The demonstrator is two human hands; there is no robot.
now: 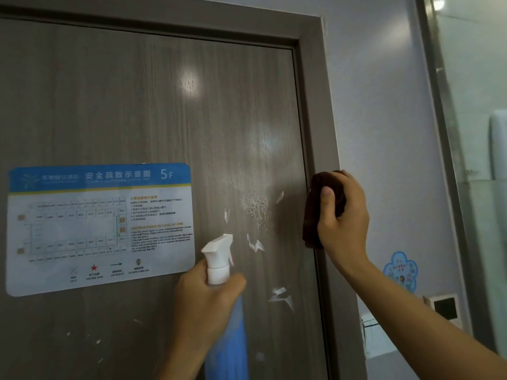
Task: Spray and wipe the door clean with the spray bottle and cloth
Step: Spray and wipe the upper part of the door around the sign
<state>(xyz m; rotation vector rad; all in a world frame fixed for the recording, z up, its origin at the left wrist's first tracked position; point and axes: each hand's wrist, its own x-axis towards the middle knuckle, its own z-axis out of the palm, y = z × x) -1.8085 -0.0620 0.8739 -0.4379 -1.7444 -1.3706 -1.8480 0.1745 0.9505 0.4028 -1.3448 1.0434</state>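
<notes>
Left hand (204, 303) wraps round the neck of the spray bottle (220, 283), white nozzle aimed up at the grey wood-grain door (137, 105), blue body hanging below the fist, and there's a wet speckled patch (255, 205) glistening just above and right of the nozzle. Right hand (343, 215) clutches the dark brown cloth (315, 215), bunched against the door's right edge where it meets the frame (315, 105). A blue-and-white evacuation plan sticker (98, 229) sits on the door to the left of the bottle, with small white scraps (256, 245) stuck on the panel between the two hands.
</notes>
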